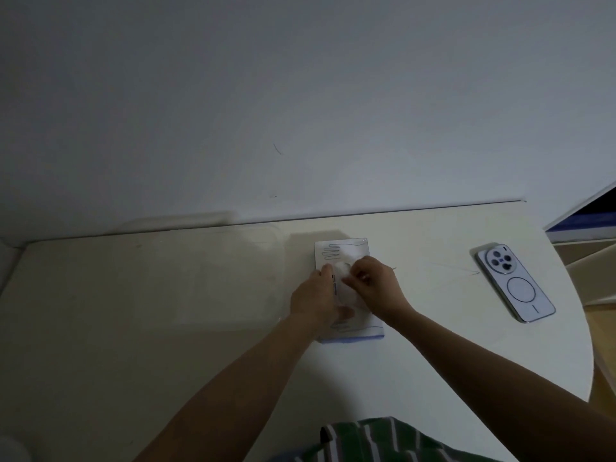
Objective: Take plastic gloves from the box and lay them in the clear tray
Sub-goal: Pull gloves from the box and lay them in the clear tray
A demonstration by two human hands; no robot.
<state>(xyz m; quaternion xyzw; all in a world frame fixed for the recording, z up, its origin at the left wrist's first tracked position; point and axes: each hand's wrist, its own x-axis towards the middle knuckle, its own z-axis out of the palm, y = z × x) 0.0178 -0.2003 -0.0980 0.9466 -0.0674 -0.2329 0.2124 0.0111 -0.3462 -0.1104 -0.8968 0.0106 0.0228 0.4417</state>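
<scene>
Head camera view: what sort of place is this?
Likely a home or small office room: a plain white table against a bare wall, a phone lying face down, and a glove box on the table.

One box (pixel 343 250), one tray (pixel 200 278), one phone (pixel 515 285), left hand (pixel 313 295), right hand (pixel 378 285).

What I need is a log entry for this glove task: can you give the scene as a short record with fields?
surface: white table
glove box: lies flat near the table's middle
left hand: holds the box by its left side
right hand: pinches a thin glove at the box's opening
clear tray: on the table, left of the box; too dim to tell what it holds
phone: face down, right of the box, apart from it
</scene>
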